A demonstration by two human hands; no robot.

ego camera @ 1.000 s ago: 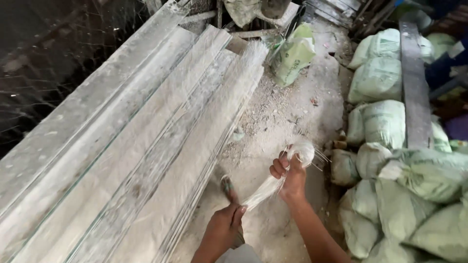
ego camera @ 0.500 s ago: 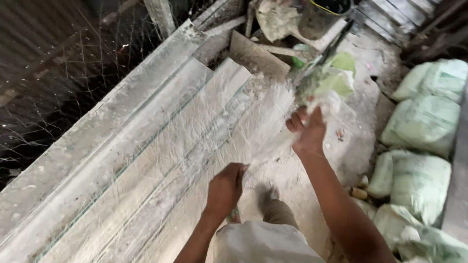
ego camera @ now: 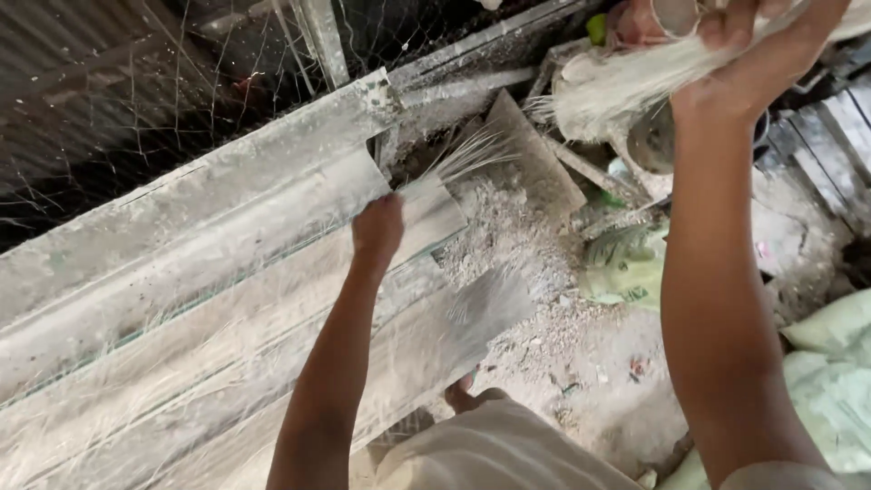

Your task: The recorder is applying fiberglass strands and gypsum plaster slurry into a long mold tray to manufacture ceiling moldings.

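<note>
The right hand (ego camera: 753, 63) is gripping a pale fibre bundle (ego camera: 626, 86) overhead; the left hand (ego camera: 376, 227) is pinching loose strands (ego camera: 467, 154) at the moulds' (ego camera: 209, 263) far end. Light, limp fibre, probably best gripped mid-bundle.

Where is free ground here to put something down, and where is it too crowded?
Bare dusty ground lies between the long grey moulds and the pale green sacks. The moulds' flat tops, under the left hand, are strewn with fibre. It is crowded at the top, around the right hand holding the fibre bundle: boards, a sack and scrap lie there.
</note>
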